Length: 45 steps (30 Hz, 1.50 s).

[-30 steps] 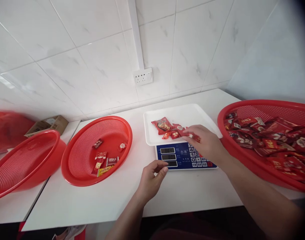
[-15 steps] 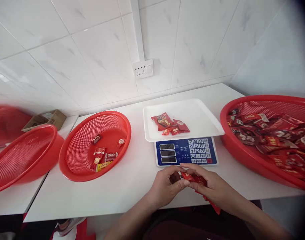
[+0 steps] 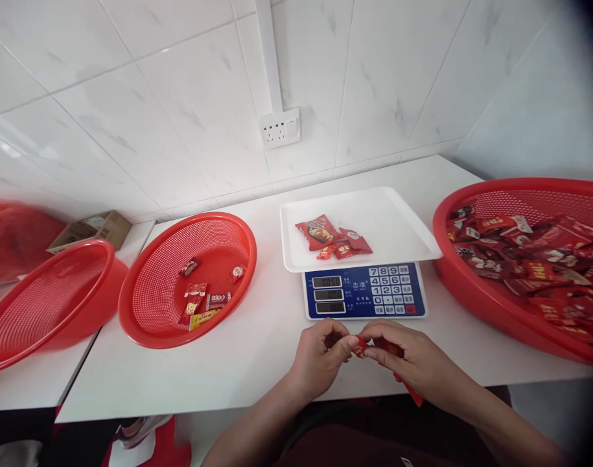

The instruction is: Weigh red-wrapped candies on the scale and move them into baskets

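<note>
My left hand (image 3: 323,357) pinches one end of a small red candy packet (image 3: 360,347) just in front of the scale (image 3: 367,292). The fingers of my right hand (image 3: 406,357) close on its other end, and more red wrappers (image 3: 413,391) stick out below that palm. Several red packets (image 3: 335,239) lie on the left part of the white weighing tray (image 3: 398,220). The scale's top display seems to read 0.050.
At the right a large red basket (image 3: 476,298) holds many red packets. A red basket (image 3: 135,285) left of the scale has several small packets in it. Further left stand another red basket (image 3: 102,292), a cardboard box (image 3: 114,228) and a red bag (image 3: 19,237).
Both hands stay together, with the fingers shifted slightly on the small packet, which now shows between them. The camera view has moved a little.
</note>
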Each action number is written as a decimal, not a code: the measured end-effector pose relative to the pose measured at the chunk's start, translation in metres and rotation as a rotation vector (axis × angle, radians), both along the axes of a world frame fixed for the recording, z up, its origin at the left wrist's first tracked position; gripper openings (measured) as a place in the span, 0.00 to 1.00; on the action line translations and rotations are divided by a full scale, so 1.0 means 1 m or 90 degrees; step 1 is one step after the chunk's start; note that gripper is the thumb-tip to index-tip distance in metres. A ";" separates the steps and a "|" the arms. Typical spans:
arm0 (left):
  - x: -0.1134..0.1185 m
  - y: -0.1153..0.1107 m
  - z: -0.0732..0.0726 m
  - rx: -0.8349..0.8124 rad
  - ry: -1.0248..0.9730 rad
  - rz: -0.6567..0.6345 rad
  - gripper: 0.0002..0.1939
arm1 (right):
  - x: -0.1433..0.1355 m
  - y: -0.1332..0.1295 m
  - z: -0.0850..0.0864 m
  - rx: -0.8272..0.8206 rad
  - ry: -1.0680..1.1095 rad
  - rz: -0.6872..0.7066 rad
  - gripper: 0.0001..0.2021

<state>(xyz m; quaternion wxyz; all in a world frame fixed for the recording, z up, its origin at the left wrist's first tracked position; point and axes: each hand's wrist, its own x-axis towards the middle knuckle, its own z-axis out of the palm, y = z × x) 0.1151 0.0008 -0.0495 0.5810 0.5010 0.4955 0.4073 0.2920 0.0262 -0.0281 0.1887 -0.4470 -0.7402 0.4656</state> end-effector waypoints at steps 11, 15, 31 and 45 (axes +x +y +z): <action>0.001 -0.001 -0.002 0.020 -0.070 0.028 0.16 | 0.002 0.001 -0.006 0.002 0.024 -0.036 0.15; -0.001 -0.001 -0.002 0.016 -0.076 0.016 0.16 | 0.000 0.002 -0.001 0.021 0.027 -0.015 0.15; 0.007 -0.002 0.002 -0.158 -0.259 -0.034 0.23 | -0.011 0.008 -0.009 -0.087 0.268 -0.382 0.20; 0.022 -0.003 -0.003 -0.203 -0.215 -0.177 0.22 | -0.015 0.011 -0.009 0.106 0.160 -0.332 0.18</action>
